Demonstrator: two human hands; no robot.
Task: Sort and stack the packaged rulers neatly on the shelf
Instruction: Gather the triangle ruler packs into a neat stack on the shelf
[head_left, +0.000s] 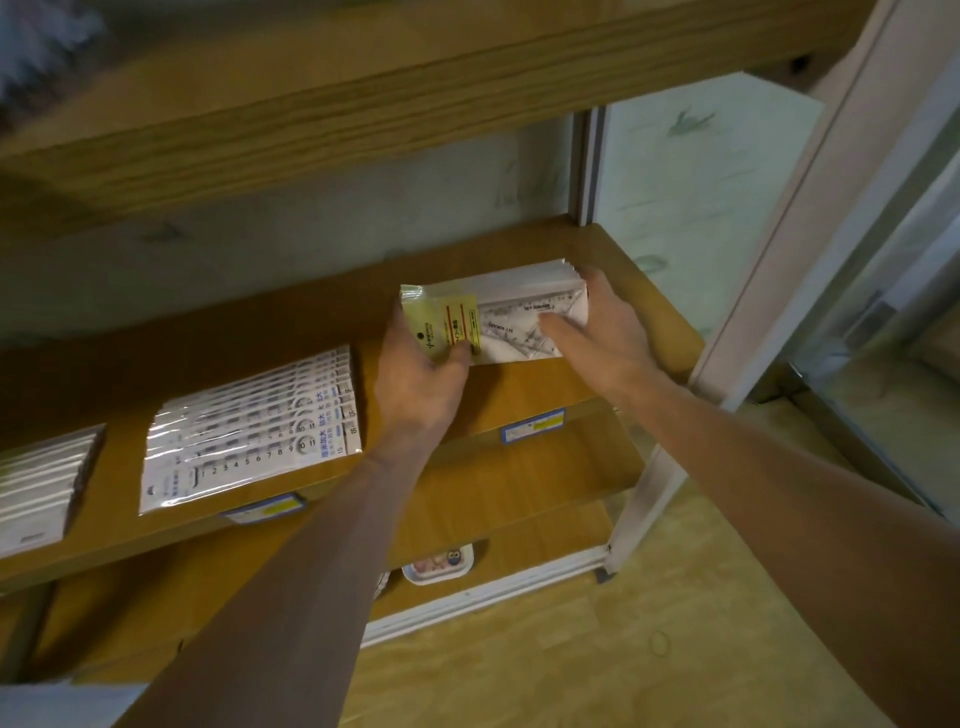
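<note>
Set-square stack (524, 312) lies lengthwise between hands, right of fanned rulers (249, 431): left hand (421, 379) pinches yellow end, right hand (597, 332) flat, unclenched on other end.

I saw bare shelf (519, 395) in front of the set-square stack (519, 317), and a clear strip between it and the fanned ruler packs (249, 431). The upper board (363, 93) overhung closely, and the white upright (587, 166) closed off the back right corner.

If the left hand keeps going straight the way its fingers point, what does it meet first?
Its left hand already grips the set-square pack stack; beyond that, probably the back wall, though depth is unclear.
</note>
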